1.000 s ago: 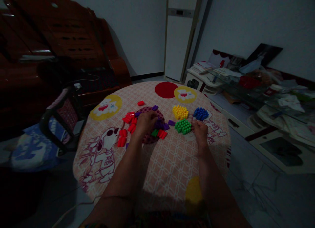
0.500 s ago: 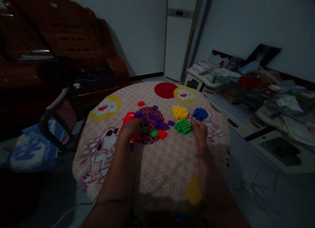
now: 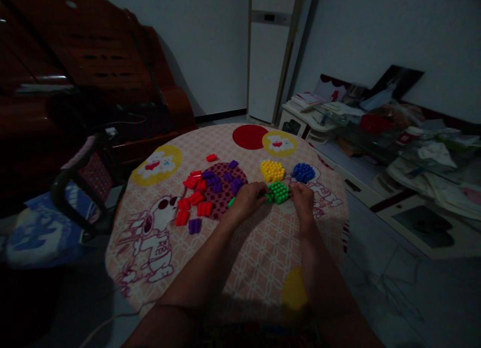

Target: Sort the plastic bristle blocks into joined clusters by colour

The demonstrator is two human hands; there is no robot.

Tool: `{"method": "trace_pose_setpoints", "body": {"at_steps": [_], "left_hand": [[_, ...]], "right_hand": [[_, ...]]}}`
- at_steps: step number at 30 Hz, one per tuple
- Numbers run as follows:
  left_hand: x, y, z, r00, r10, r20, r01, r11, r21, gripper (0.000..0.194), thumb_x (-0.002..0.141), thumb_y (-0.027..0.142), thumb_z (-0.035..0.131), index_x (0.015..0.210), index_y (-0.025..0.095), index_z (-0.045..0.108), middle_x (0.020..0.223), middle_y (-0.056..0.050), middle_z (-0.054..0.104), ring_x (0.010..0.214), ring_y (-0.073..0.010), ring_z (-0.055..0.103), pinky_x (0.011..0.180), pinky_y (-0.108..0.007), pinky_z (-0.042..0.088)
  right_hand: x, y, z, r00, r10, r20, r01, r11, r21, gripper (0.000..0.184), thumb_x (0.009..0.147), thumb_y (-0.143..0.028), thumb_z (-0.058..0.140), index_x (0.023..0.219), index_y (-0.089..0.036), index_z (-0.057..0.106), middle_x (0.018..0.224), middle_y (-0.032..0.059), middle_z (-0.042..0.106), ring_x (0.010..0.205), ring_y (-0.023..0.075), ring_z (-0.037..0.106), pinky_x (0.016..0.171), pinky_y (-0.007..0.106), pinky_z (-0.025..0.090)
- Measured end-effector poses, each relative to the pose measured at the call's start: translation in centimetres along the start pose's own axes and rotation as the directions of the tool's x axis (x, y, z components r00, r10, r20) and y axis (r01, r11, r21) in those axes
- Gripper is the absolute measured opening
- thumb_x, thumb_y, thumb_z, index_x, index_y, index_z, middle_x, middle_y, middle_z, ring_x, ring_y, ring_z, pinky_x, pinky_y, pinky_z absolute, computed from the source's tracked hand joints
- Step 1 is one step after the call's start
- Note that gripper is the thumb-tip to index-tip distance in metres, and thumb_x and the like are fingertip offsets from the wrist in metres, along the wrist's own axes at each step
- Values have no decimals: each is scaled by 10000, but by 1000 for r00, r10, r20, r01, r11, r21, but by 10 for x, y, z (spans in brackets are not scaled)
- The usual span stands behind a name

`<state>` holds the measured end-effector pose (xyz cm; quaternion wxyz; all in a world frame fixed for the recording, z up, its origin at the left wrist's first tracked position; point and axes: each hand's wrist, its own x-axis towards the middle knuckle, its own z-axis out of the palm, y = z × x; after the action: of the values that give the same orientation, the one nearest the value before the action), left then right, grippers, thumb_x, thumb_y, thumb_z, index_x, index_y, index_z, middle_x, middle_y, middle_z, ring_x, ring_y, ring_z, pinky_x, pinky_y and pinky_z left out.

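Left hand [image 3: 247,200]: curled beside green cluster [image 3: 278,192], left edge — grip unclear
Right hand [image 3: 303,198]: curled at right edge — grip unclear

Knobbly toy bricks, bunched and loose, on the tabletop [image 3: 255,258].
From where I stand, the green cluster [image 3: 279,192] looks packed tight, just on the person's side of the yellow cluster [image 3: 272,170], with the blue cluster [image 3: 303,172] near both, farther to the person's right. Over at the left, the red bricks [image 3: 196,198], short and grooved, lie in a loose scatter, one apart toward the far edge. The purple bricks [image 3: 217,187] lie beside them at mixed angles, some nearer the person.
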<state>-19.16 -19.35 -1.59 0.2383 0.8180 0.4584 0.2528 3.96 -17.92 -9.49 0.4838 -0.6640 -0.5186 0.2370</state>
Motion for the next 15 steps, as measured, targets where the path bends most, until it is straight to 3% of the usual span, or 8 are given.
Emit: {"method": "trace_pose_setpoints", "body": {"at_steps": [3, 7, 15], "left_hand": [[0, 9, 19, 999, 38, 29, -41, 996, 74, 192, 818, 105, 659, 976, 182, 738, 989, -71, 730, 910, -205, 673, 827, -289, 515], [-2, 13, 26, 996, 61, 59, -67, 992, 107, 228, 867, 131, 598, 1022, 188, 754, 1065, -86, 705, 964, -220, 661, 860, -309, 532], [2, 9, 37, 986, 169, 9, -169, 986, -11, 261, 907, 141, 530, 1019, 212, 755, 1095, -99, 688, 975, -215, 651, 866, -316, 546]], "right_hand": [[0, -3, 0, 1000, 26, -6, -26, 999, 44, 360, 839, -512, 520, 752, -211, 697, 681, 14, 674, 657, 192, 607, 607, 282, 472], [-1, -9, 0, 999, 32, -19, -30, 995, 93, 349, 816, -507, 541, 708, -206, 681, 642, 11, 646, 627, 187, 591, 586, 284, 455], [-3, -14, -1, 998, 47, -30, -43, 993, 108, 356, 793, -526, 556, 692, -206, 676, 631, 9, 636, 615, 184, 585, 570, 286, 448]]}}
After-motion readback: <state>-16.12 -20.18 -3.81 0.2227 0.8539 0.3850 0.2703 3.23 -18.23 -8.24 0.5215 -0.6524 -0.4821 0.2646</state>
